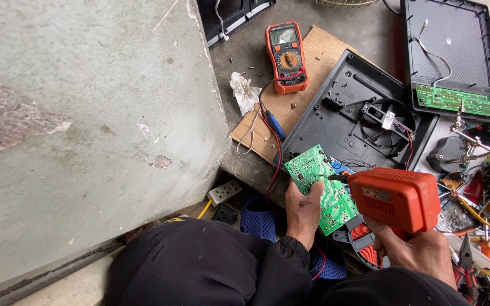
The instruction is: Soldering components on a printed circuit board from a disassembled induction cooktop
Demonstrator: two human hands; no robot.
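The left hand is closed around the lower edge of a green circuit board, holding it tilted up above the floor. The right hand is wrapped tight on the grip of an orange soldering gun, whose tip touches the board's right side. An orange multimeter lies on cardboard beyond, beside a black appliance housing

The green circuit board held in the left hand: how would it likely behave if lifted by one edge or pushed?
The green circuit board probably stays stiff: it spans flat though the left hand grips only its lower edge. It looks thin, so likely light. Wires trail from its right side, so a push might tug them. The orange soldering gun in the right hand points at it.
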